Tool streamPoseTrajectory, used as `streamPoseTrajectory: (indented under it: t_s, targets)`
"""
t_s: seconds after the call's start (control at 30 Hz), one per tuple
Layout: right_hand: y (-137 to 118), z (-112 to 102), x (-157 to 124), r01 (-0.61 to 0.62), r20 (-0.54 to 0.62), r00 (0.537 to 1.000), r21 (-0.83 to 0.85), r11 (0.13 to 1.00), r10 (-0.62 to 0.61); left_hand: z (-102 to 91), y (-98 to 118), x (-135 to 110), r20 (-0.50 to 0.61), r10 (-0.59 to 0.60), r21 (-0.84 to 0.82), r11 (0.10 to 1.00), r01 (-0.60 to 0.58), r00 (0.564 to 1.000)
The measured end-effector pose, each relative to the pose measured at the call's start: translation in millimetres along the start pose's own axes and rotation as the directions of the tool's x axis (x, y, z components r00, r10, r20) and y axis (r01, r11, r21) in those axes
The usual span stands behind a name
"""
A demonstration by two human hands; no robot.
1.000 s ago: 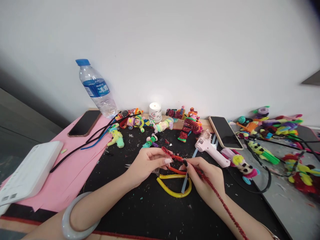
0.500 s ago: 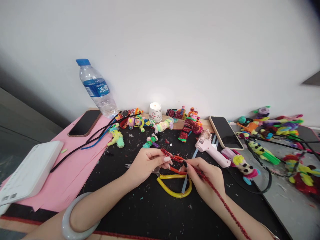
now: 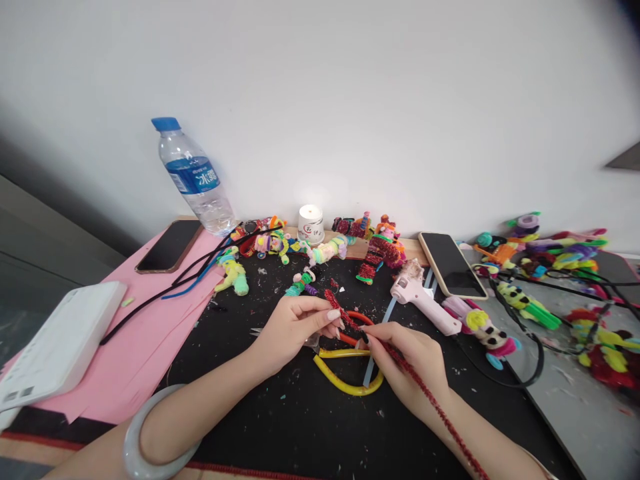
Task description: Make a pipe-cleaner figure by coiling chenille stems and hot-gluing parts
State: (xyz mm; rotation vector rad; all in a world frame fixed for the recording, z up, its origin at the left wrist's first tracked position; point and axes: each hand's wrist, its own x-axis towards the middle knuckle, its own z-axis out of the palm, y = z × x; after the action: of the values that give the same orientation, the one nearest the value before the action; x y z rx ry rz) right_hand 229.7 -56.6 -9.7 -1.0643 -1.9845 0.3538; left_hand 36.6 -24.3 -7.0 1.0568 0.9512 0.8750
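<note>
A glittery red pipe cleaner (image 3: 430, 388) runs between my two hands above the black mat, its long tail trailing over my right forearm. My left hand (image 3: 299, 331) is closed, thumb and fingers pinching the short end, which pokes up past the fingertips. With a second pinch, my right hand (image 3: 407, 357) grips it a little farther along. Beneath the hands lie pliers with a yellow handle (image 3: 350, 387) and an orange handle (image 3: 361, 319); the hands partly cover them. A pale blue strip (image 3: 371, 370) crosses the handles.
Colourful pipe-cleaner figures (image 3: 383, 250) line the back and right. A pink glue gun (image 3: 425, 303) lies near a phone (image 3: 451, 265). A paper cup (image 3: 311, 225) and water bottle (image 3: 194, 177) stand by the wall. On the left are pink sheets (image 3: 130, 347), black cables and a white box (image 3: 57, 347).
My right hand has shifted slightly left, closer to my left hand. The red pipe cleaner's short end now angles more steeply, and its tail has moved left.
</note>
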Motion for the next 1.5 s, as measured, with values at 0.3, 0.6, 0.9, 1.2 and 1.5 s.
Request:
streamPoseTrajectory:
  t_s: [0.3,0.6,0.9,1.2,1.5]
  targets:
    - [-1.3,-0.2,-1.2,0.108,-0.002,0.994,-0.059,0.992,-0.108,-3.5,-5.8,1.2,0.012,-0.032,-0.068,0.997,0.033,0.999]
    - [0.2,-2.9,1.4,0.02,-0.036,0.999,-0.057,0.998,-0.022,-5.4,-6.6,2.4,0.041,-0.063,-0.04,0.997,0.064,0.997]
    - [2.1,-2.5,-0.8,0.026,-0.02,0.999,-0.062,0.998,-0.028,-5.4,-5.1,2.1,-0.002,-0.021,0.018,1.0,0.021,1.0]
    - [2.3,-0.9,-1.1,0.065,-0.007,0.998,-0.059,0.996,-0.066,-5.4,-5.8,2.2,0.014,-0.018,-0.078,0.997,0.019,1.0]
    - [2.7,0.2,-2.2,0.068,-0.013,0.998,-0.05,0.996,-0.069,-5.0,-4.9,2.4,0.012,-0.007,-0.03,1.0,0.007,1.0]
